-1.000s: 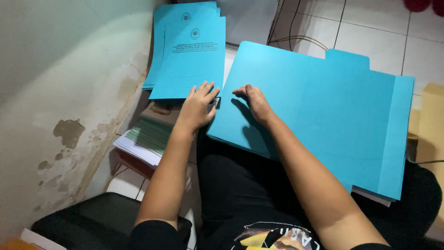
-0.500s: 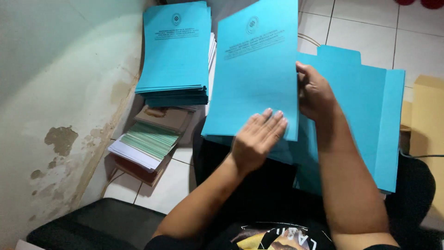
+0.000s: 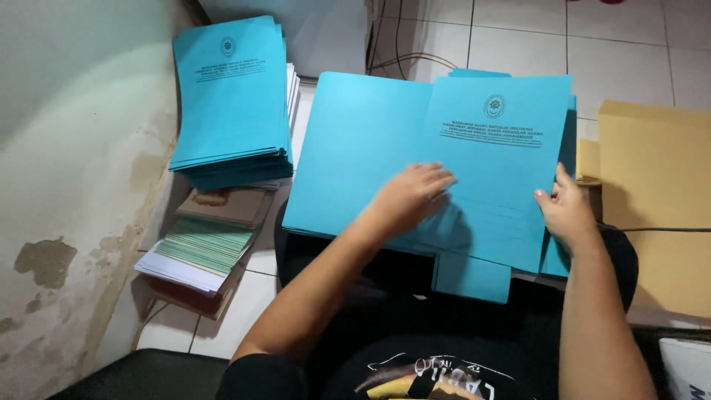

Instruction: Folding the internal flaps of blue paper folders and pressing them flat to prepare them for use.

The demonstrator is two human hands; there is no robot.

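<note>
A: ok so half a second ago we had the printed cover up in the air, now it's down flat on the open folder (image 3: 370, 155) on our lap.

B: yep. Left hand (image 3: 409, 196) lies open, fingers flat, pressing the cover (image 3: 503, 148). Right hand (image 3: 566, 211) pinches its right edge. Stack (image 3: 229, 96) sits well left.

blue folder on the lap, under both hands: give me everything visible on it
The blue folder is thin card, bright cyan, lying flat across the person's lap. Its left panel is plain; on the right lies a printed front panel with a round emblem and dark lines of text near the top. A tab pokes out at the top edge and a flap at the bottom. The left hand presses flat near the middle fold; the right hand grips the right edge, thumb on top. More blue edges show beneath it at right.
</note>
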